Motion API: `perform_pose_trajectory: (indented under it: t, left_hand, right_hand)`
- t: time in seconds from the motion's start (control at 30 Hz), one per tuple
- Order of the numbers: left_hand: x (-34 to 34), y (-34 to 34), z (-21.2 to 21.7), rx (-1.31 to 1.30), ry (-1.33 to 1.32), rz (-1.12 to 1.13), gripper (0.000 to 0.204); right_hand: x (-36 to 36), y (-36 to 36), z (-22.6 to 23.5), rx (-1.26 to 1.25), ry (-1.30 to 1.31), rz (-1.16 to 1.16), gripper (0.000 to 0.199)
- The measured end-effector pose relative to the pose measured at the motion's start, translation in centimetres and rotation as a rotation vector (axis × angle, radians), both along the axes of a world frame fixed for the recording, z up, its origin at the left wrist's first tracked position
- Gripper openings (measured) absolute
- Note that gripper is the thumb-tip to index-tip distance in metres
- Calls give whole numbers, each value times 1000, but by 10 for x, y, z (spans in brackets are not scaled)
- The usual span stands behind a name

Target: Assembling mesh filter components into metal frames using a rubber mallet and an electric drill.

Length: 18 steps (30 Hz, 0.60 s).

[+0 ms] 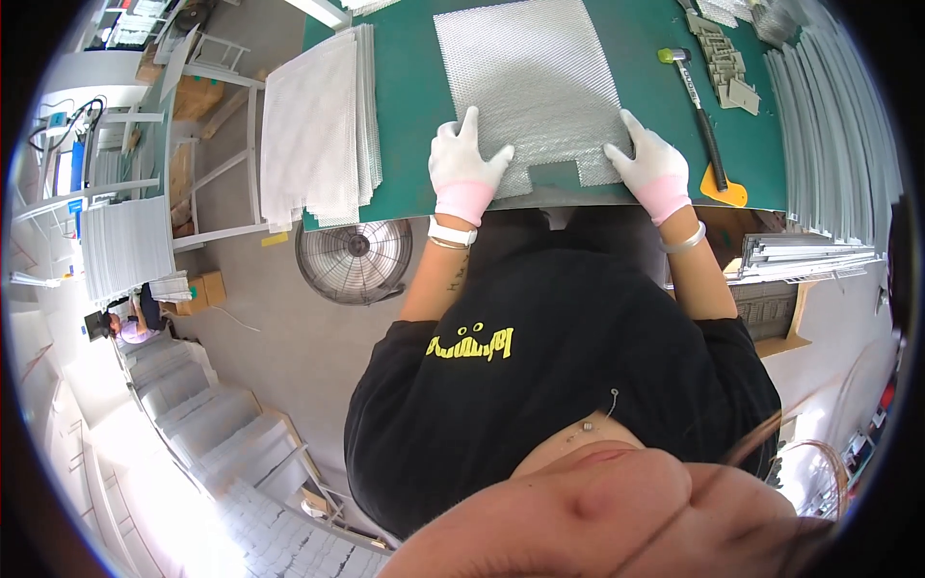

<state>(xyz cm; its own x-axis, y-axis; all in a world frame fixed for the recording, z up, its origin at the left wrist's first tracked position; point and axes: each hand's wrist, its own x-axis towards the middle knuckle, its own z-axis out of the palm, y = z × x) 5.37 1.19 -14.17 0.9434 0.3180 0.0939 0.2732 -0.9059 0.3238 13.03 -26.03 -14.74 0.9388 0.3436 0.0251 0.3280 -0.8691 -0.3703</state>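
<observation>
**A:** What are the hands doing?

**B:** Both are wearing white gloves with pink cuffs. The left hand (465,166) is lying flat with fingers spread, pressing on the near left corner of a silver mesh sheet (530,77). The right hand (651,164) is pressing the near right corner, also spread and gripping nothing.

**A:** Where is the sheet lying?

**B:** It is lying flat on the green bench (409,116), reaching away from the person, with a small notch showing in its near edge between the hands.

**A:** What is sitting around it?

**B:** A stack of similar mesh sheets (318,125) is overhanging the bench's left edge. To the right, a mallet (701,116) with a black shaft and an orange handle end is lying beside a row of small grey pieces (723,63). Long grey metal strips (833,125) are lining the far right. A round fan (354,260) is standing on the floor below.
</observation>
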Motion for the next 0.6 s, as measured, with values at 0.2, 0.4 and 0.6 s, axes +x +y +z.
perform_pose_trajectory:
  t: [0.2,0.4,0.6]
  left_hand:
    - [2,2,4,8,25,44,86]
    - [5,9,-5,-76,42,30,88]
    - [3,18,-8,123,-1,-87,74]
  right_hand:
    - [-5,1,7,23,-34,-65,64]
    - [-8,3,15,72,37,-9,61]
    - [80,-78,22,66,-269,-122,40]
